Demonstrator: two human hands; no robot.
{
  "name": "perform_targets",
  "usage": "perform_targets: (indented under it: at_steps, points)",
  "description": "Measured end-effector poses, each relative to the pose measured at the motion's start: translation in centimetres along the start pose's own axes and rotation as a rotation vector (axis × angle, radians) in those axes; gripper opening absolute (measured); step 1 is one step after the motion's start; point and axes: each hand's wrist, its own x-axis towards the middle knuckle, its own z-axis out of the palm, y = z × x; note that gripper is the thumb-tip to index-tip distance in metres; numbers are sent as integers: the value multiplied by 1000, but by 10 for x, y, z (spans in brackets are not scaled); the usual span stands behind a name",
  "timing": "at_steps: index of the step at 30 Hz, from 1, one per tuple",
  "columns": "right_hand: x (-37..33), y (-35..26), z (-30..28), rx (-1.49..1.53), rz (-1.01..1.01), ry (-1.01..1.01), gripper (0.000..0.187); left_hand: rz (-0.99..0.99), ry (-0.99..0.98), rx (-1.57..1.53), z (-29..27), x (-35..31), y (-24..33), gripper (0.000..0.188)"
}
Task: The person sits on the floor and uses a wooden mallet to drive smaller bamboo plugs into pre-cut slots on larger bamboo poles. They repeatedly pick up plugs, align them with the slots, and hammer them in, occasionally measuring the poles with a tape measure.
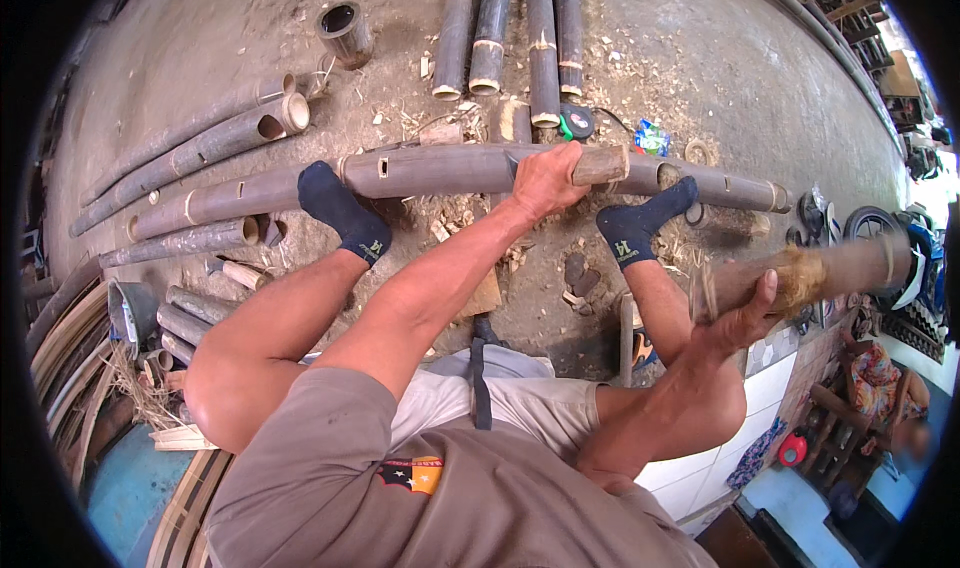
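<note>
Left hand [545, 180]: closing around a short wooden peg [600, 165], pressing it onto the long bamboo pole [430, 173].
Right hand [745, 313]: gripping a thick wooden mallet [800, 278], raised beside the right knee.
Pole: lying across the floor [700, 58], both socked feet [345, 213] bracing on it.
Nearby: more bamboo poles [515, 38] lying beyond, shavings scattered about.
</note>
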Motion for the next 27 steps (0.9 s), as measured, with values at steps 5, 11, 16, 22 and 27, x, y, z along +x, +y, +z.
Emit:
perform_targets:
  at_steps: [5, 11, 16, 22, 27]
  points:
    - [-17, 15, 15, -4, 20, -27, 62, 56, -5, 90, 3, -4, -7, 37]
    - [-21, 0, -17, 68, 13, -30, 51, 31, 8, 102, 5, -4, -11, 38]
    - [19, 30, 72, -212, -11, -158, 43, 50, -32, 141, 13, -9, -13, 37]
    - [41, 7, 25, -36, 12, -63, 39, 17, -43, 163, -1, -3, -15, 37]
    - [6, 25, 50, -72, 18, -175, 41, -3, -34, 163, 0, -4, -8, 36]
